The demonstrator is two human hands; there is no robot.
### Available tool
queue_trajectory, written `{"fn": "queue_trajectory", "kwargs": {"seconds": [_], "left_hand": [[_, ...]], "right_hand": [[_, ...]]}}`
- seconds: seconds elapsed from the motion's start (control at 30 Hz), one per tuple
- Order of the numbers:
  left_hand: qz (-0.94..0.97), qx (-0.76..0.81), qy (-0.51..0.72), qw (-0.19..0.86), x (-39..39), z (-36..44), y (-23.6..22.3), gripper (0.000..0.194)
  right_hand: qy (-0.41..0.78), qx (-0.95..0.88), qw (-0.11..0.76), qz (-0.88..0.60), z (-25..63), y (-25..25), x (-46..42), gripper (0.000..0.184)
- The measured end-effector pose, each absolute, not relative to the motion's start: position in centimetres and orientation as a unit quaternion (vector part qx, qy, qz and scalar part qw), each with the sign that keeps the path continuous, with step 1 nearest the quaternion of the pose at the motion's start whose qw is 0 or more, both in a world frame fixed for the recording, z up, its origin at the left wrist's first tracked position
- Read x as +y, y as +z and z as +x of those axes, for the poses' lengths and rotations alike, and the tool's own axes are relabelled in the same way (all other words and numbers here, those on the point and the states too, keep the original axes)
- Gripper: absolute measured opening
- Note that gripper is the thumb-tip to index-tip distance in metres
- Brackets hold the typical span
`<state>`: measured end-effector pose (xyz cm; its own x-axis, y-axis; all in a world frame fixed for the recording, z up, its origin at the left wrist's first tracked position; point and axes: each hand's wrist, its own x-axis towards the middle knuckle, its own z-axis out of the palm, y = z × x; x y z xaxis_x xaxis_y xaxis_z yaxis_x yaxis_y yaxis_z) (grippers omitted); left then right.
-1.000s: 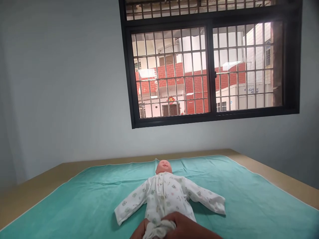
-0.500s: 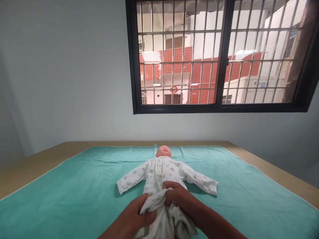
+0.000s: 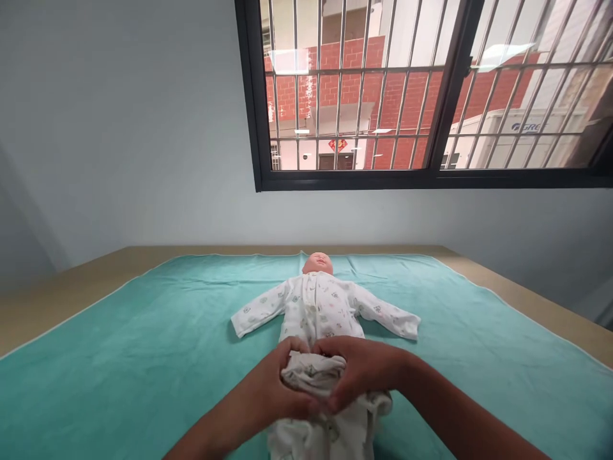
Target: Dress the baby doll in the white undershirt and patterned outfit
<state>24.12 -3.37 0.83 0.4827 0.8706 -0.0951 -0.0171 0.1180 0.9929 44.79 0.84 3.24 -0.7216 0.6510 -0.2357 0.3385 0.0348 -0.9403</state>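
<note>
A baby doll (image 3: pixel 318 262) lies on its back, head toward the wall, in a white printed baby outfit (image 3: pixel 325 303). Its sleeves spread out to both sides. At the doll's waist, a bunched roll of the same printed cloth (image 3: pixel 313 370) sits between my hands. My left hand (image 3: pixel 282 386) grips its left side, thumb in front and fingers behind. On the other side my right hand (image 3: pixel 366 370) pinches it the same way. My thumbs nearly meet in front. Whether this bunch is separate trousers or part of the outfit I cannot tell. The doll's legs are hidden.
A green cloth (image 3: pixel 158 345) covers most of the wooden table (image 3: pixel 36 316), whose edge shows around it. Behind the table rise a pale wall (image 3: pixel 134 153) and a dark-framed, barred window (image 3: pixel 345 179).
My hands have come level on either side of the bunched cloth, gathering it into a tighter roll. My right hand has turned its thumb to the front. The view has tilted down.
</note>
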Motion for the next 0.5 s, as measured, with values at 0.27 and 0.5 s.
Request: {"fn": "queue_trajectory", "kwargs": {"seconds": [0.27,0.5], "left_hand": [[0.554,0.346,0.384,0.652,-3.8,24.6,1.5,0.025],[0.386,0.303,0.480,0.727,-3.4,24.4,0.0,0.018]], "right_hand": [[0.657,-0.599,0.304,-0.342,43.0,1.5,0.6,0.033],[0.619,-0.696,0.119,-0.343,43.3,3.7,-0.2,0.040]]}}
